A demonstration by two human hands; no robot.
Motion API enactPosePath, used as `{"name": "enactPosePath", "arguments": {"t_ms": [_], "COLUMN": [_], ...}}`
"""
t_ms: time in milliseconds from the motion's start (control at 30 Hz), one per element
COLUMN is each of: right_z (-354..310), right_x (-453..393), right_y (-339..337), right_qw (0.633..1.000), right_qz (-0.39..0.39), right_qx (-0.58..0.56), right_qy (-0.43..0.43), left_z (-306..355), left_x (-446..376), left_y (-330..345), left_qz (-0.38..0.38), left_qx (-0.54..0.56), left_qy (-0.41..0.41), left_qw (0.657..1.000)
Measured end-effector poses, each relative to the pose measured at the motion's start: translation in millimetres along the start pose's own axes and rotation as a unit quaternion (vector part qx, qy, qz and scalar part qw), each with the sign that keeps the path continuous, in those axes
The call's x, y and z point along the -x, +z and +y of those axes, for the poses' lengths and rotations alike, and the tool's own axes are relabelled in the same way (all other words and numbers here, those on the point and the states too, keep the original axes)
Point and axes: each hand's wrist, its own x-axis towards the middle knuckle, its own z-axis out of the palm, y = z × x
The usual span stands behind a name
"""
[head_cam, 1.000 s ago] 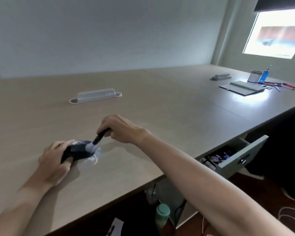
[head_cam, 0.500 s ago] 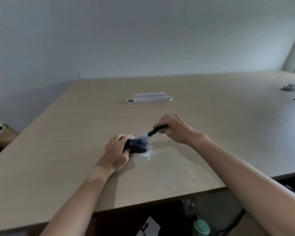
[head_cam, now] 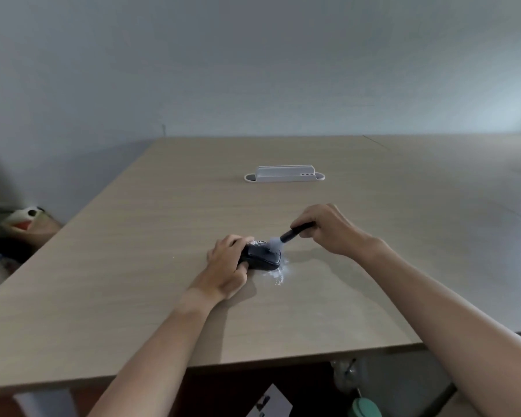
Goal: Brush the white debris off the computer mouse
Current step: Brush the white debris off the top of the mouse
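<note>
Left hand (head_cam: 226, 266) grips glossy mouse (head_cam: 263, 256); soft brush (head_cam: 289, 235) (powdery debris (head_cam: 278, 272)).

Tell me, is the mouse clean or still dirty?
Still dirty. White debris speckles the mouse top; more lies on the table beside it.

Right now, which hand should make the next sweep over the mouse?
Right hand: it holds the brush, bristles at the mouse. Left hand steadies it.
</note>
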Motion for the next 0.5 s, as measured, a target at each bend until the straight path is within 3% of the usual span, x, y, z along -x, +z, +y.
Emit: {"name": "enactPosePath", "arguments": {"t_ms": [133,400,500], "right_z": [-5,5,8], "right_x": [-1,9,5], "right_y": [10,13,6], "right_qw": [0.999,1.0,0.999], "right_qz": [0.032,-0.022,0.012], "right_qx": [-0.032,0.011,-0.011], "right_qy": [0.015,0.007,0.036], "left_z": [-1,-1,0], "left_x": [0,1,1], "left_y": [1,1,2], "left_qz": [0.003,0.008,0.009], "left_qx": [0.005,0.002,0.005], "left_qy": [0.001,0.007,0.005], "left_qw": [1.0,1.0,1.0]}}
